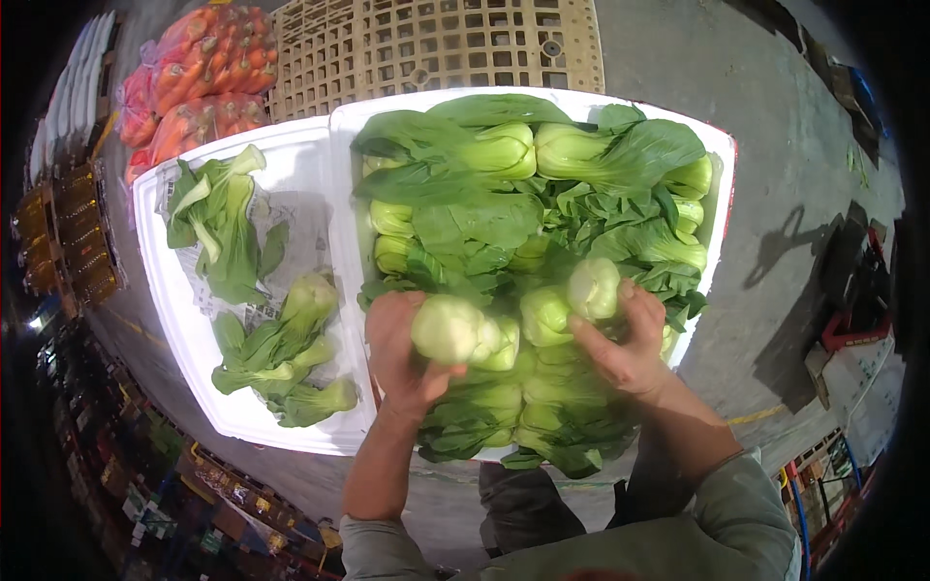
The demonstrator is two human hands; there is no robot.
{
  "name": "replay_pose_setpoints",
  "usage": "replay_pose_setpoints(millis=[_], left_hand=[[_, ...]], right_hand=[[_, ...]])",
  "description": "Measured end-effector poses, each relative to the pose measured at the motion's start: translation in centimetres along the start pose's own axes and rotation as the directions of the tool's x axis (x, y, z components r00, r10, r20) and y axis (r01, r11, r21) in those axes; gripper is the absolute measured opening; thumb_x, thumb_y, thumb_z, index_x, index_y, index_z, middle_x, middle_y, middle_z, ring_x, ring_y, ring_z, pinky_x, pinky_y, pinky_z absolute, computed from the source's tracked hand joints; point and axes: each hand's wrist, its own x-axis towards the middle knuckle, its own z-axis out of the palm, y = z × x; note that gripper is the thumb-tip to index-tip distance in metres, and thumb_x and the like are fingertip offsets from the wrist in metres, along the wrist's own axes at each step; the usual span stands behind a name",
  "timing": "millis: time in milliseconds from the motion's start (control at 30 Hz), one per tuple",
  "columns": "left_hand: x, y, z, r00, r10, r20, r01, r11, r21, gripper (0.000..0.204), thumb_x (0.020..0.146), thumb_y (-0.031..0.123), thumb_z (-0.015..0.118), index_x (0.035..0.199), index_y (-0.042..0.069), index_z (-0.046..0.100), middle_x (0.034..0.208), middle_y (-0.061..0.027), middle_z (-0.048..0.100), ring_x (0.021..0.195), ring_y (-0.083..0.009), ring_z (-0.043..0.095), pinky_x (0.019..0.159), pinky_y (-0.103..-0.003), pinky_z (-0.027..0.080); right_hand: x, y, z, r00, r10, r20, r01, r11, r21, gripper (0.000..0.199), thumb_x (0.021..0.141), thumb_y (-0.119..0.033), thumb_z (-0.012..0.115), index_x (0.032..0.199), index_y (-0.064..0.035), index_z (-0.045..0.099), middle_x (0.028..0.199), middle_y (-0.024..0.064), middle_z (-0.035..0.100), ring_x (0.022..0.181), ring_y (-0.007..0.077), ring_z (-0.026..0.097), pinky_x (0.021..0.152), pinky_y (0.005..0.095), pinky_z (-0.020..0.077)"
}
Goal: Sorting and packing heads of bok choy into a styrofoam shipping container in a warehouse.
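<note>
A white foam box (717, 189) full of green bok choy stands before me, its heads packed in rows. My left hand (395, 344) is closed round a pale-based bok choy (446, 331) over the near half of the box, slightly smeared by motion. Opposite it, my right hand (628, 344) grips another bok choy (593, 288) between thumb and fingers. A further bok choy base (546, 318) shows right beside the right thumb. Leaves of the held heads point away from me and blend into those below. Along the near edge, more bok choy (484, 407) lie with leaves toward me.
Left of the box, a white foam lid (179, 329) holds newspaper (208, 290) and several loose bok choy (232, 218). Beyond are mesh bags of carrots (218, 63) and a tan plastic pallet (436, 48). Concrete floor (678, 58) lies right; a red-and-white object (852, 339) stands there.
</note>
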Motion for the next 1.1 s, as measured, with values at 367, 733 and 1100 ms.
replay_pose_setpoints(millis=[367, 733, 1100], left_hand=[[7.1, 0.9, 2.7, 0.935, -0.096, 0.343, -0.020, 0.947, 0.320, 0.054, 0.073, 0.030, 0.074, 0.118, 0.004, 0.058, 0.113, -0.0116, 0.058, 0.105, -0.0300, 0.052, 0.092, -0.042, 0.038], [7.6, 1.2, 2.5, 0.876, -0.181, 0.446, -0.009, 0.921, 0.390, 0.048, 0.081, 0.031, 0.066, 0.120, 0.004, 0.057, 0.112, -0.0111, 0.056, 0.103, -0.0298, 0.050, 0.090, -0.041, 0.038], [5.5, -0.1, 3.1, 0.959, -0.025, 0.284, -0.077, 0.936, 0.344, 0.047, 0.082, 0.036, 0.064, 0.120, 0.008, 0.058, 0.113, -0.0099, 0.057, 0.101, -0.0288, 0.051, 0.089, -0.042, 0.038]], right_hand=[[5.5, -0.4, -1.4, 0.917, 0.148, 0.371, -0.158, 0.987, -0.004, 0.044, 0.071, -0.012, 0.065, 0.115, -0.0142, 0.061, 0.132, 0.0228, 0.039, 0.117, 0.0368, 0.042, 0.094, 0.0452, 0.0364], [15.3, -0.2, 1.3, 0.958, 0.110, 0.264, -0.121, 0.992, 0.025, 0.028, 0.072, -0.017, 0.067, 0.094, -0.0024, 0.060, 0.101, 0.0148, 0.054, 0.097, 0.0296, 0.050, 0.084, 0.0431, 0.0398], [17.0, 2.5, 5.0, 0.968, -0.140, 0.206, 0.188, 0.955, -0.232, 0.020, 0.076, -0.014, 0.055, 0.095, -0.0064, 0.054, 0.098, 0.0122, 0.050, 0.093, 0.0271, 0.049, 0.086, 0.0439, 0.0378]])
